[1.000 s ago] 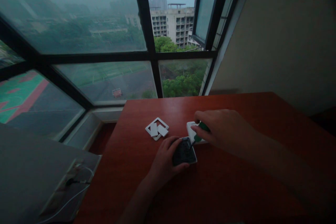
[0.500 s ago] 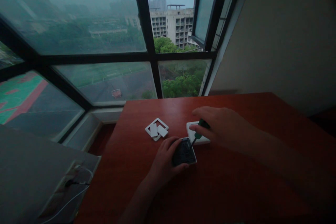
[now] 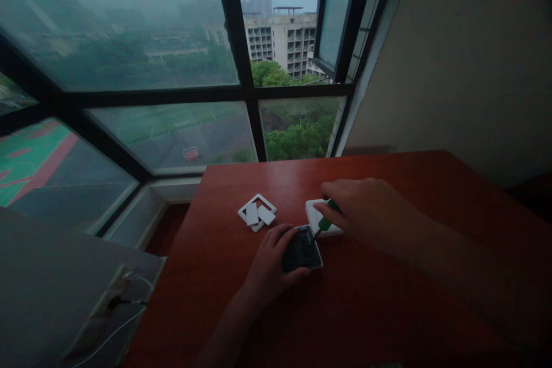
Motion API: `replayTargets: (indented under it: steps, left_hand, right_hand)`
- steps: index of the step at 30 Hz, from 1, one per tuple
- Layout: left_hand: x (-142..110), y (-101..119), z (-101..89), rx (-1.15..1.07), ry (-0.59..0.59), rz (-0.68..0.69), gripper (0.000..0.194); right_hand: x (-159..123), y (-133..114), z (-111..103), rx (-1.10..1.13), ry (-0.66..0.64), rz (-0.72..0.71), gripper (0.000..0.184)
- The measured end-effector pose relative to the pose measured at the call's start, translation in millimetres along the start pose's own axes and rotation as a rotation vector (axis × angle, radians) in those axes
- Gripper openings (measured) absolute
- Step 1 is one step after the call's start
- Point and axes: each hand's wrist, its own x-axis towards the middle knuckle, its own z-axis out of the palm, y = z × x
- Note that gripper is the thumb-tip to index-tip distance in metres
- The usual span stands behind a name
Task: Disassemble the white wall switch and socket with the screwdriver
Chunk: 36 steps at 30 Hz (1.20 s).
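Note:
My left hand (image 3: 276,259) grips a small square switch module (image 3: 302,253), dark inside with a white rim, low over the table or resting on it; I cannot tell which. Its fingers hold the far left edge and the thumb the near edge. In my right hand (image 3: 357,204) is a screwdriver (image 3: 324,223) with a green handle, tilted, its dark shaft reaching down into the module. The exact spot of the tip is too small to make out. Behind the screwdriver lies a white square box (image 3: 314,214), partly hidden by my right hand.
To the left on the reddish-brown table (image 3: 371,310) lies a white square frame (image 3: 245,211) with two white rectangular plates (image 3: 266,215) on it. Beyond the table's far edge are windows (image 3: 172,132). A white cable (image 3: 116,330) runs from a wall socket at lower left.
My right hand has turned slightly around the screwdriver handle, its fingers curling closer in. My left hand and the switch module stay put.

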Motion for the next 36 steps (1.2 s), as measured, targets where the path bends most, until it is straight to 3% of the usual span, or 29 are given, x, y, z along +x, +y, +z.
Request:
replayTargets:
  steps: [2,5,6,9,11,15,18,22,24,27,29,31,33,36]
  left_hand:
    - [-0.2,0.2,0.2,-0.002,0.001,0.001,0.079]
    - [0.2,-0.1,0.2,-0.007,-0.002,0.010,0.078]
    - [0.5,-0.3,0.1,-0.008,-0.001,0.013,0.078]
    - [1.3,-0.3,-0.6,-0.009,-0.003,0.009,0.078]
    - [1.6,0.3,-1.4,-0.009,-0.007,0.002,0.079]
    - [1.5,2.2,-2.7,-0.015,-0.017,-0.005,0.077]
    - [1.0,2.3,-2.6,-0.010,-0.022,-0.004,0.076]
    - [1.0,1.2,-1.8,-0.003,-0.016,-0.004,0.076]
    - [1.3,1.0,-1.9,-0.007,-0.013,0.002,0.076]
    - [1.7,1.4,-2.7,-0.012,-0.017,0.004,0.075]
    - [1.6,1.4,-3.1,-0.009,-0.019,-0.001,0.075]
    - [1.3,0.9,-3.1,-0.004,-0.018,-0.004,0.075]
    - [0.9,0.2,-2.9,-0.002,-0.016,-0.005,0.076]
    - [0.8,-0.5,-2.6,-0.009,-0.021,-0.004,0.076]
  right_hand:
    - [-2.8,2.4,-1.8,0.152,0.001,-0.149,0.014]
    - [-7.3,3.2,-2.0,0.346,0.011,-0.287,0.040]
    - [-7.5,2.2,-1.4,0.338,0.030,-0.256,0.043]
    - [-3.8,-2.0,1.1,0.108,0.079,-0.016,0.027]
    - [-0.8,-3.1,1.4,-0.014,0.068,0.060,0.032]
    - [-1.6,-0.4,-1.1,0.131,0.043,-0.104,0.009]
    - [-2.8,0.7,0.7,0.251,0.052,-0.147,0.024]
    - [1.1,1.5,8.8,0.158,0.116,-0.022,0.021]
    - [1.6,2.7,10.5,0.222,0.116,-0.052,0.014]
    - [-1.4,2.9,8.0,0.378,0.108,-0.138,0.038]
    - [-3.3,1.0,5.3,0.326,0.109,-0.112,0.038]
    - [-3.8,-1.3,3.3,0.170,0.106,-0.022,0.023]
    - [-3.7,-2.4,2.0,0.050,0.091,0.045,0.025]
    - [-4.8,-0.2,-0.5,0.113,0.053,-0.032,0.011]
